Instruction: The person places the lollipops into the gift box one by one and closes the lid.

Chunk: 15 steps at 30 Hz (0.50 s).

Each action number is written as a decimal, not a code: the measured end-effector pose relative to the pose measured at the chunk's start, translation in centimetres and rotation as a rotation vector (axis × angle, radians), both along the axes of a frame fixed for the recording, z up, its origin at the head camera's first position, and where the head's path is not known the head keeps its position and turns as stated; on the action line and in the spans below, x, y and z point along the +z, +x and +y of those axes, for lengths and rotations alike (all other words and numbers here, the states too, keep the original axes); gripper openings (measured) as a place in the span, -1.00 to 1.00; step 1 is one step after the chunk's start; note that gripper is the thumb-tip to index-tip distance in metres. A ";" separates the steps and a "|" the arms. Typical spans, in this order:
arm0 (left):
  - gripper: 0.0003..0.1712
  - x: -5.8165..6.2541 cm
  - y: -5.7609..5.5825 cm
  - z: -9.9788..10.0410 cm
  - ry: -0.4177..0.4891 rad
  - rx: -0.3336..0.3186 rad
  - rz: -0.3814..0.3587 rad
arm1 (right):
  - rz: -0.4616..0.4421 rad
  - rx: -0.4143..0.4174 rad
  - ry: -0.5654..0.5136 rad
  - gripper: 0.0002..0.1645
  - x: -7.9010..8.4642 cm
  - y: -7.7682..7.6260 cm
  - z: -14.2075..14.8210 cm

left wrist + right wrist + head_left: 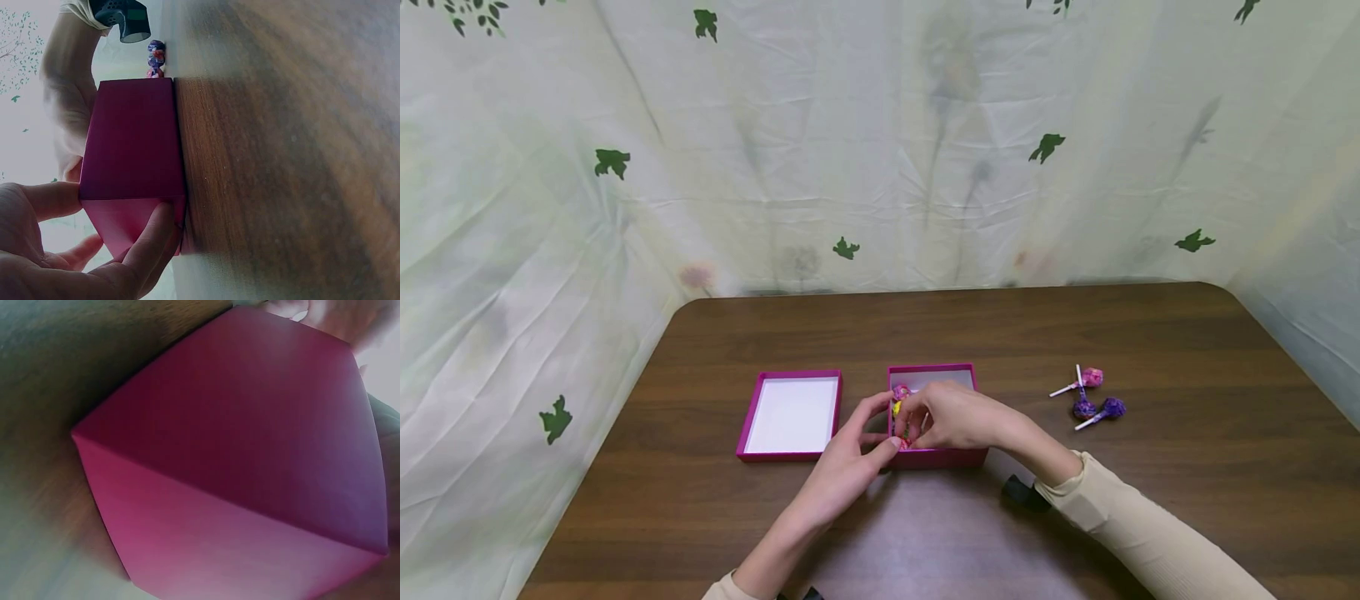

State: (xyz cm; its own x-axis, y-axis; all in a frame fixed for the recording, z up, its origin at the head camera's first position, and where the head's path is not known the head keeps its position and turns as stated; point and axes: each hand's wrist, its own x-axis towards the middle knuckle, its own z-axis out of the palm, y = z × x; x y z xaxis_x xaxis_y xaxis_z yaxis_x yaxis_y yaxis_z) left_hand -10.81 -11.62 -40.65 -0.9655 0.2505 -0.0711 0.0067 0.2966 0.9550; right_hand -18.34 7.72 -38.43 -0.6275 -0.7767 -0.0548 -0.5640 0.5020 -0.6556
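A magenta box (pixel 943 459) stands uncovered on the table, with lollipops in pink and yellow wrappers (pixel 897 407) along its left inner wall. My left hand (pixel 848 460) grips the box's left side, thumb at the rim near the front corner. In the left wrist view, the fingers (pixel 153 234) of that hand lie flat along the side wall. Reaching in over the front, my right hand (pixel 961 415) has its fingers curled down among the lollipops and pinches one, mostly hidden by the fingers. The right wrist view is filled by the box's outer walls (pixel 231 425).
Left of the box lies its magenta lid (pixel 793 417), white inside facing up. To the right sit one pink lollipop (pixel 1093 377) and two purple lollipops (pixel 1114 407), sticks crossing. A pale curtain (pixel 880 150) with green leaf shapes hangs behind the wooden table (pixel 1187 483).
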 end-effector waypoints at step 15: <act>-0.37 0.0 0.1 0.0 0.010 -0.003 -0.007 | -0.015 0.000 0.000 -0.75 -0.1 0.0 0.4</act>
